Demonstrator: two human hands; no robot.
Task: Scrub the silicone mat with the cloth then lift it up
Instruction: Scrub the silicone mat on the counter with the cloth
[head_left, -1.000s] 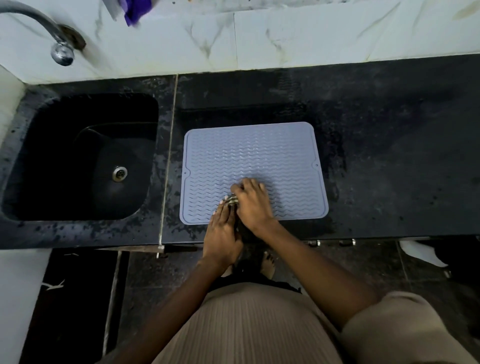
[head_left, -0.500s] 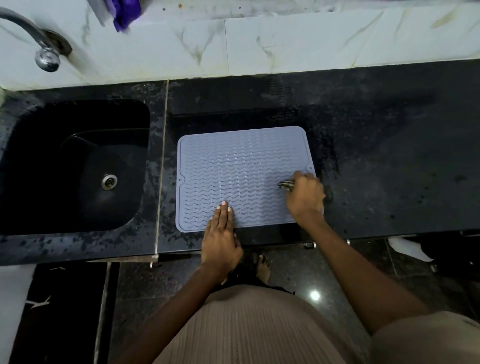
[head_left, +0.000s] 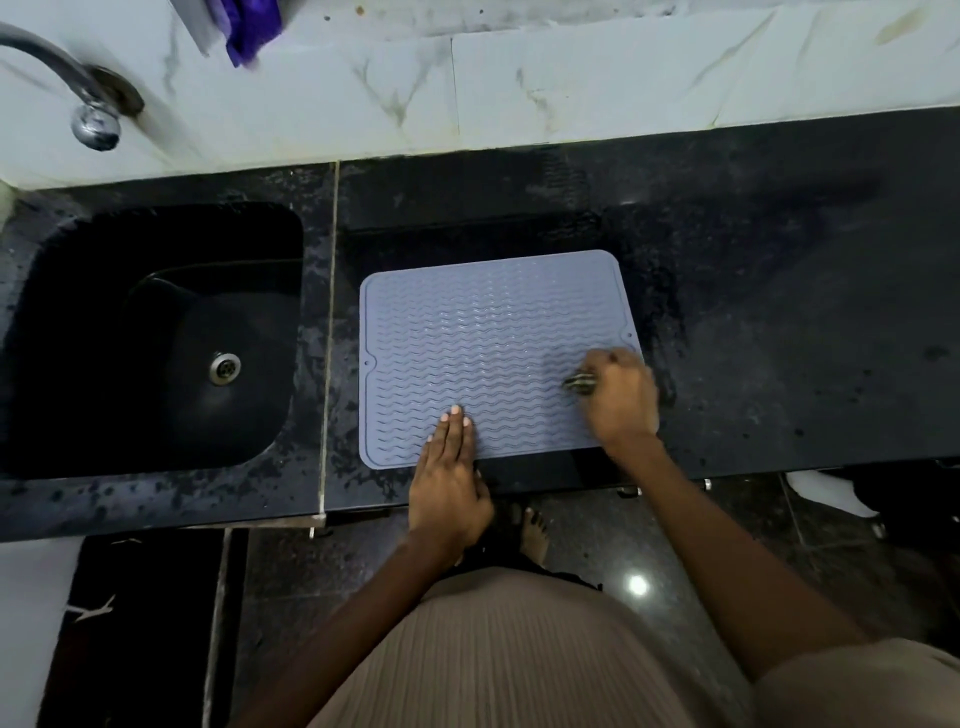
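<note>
On the dark desk (head_left: 779, 322), just right of the sink (head_left: 156, 338), the grey mat (head_left: 483, 343) lies flat, its long axis running left to right. Its near edge is pinned by the left hand (head_left: 449, 467), fingers flat and straight. At the right edge, the right hand (head_left: 618, 395) grips a bunched cloth (head_left: 579, 384); unscrubbed mat likely stretches leftward and away.

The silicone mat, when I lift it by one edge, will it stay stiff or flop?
The silicone mat looks thin and lies flat on the counter, so it will probably droop. The counter looks wet, so it may cling, then drip. Its ribbed surface should give some grip, though wet silicone may feel slick.
</note>
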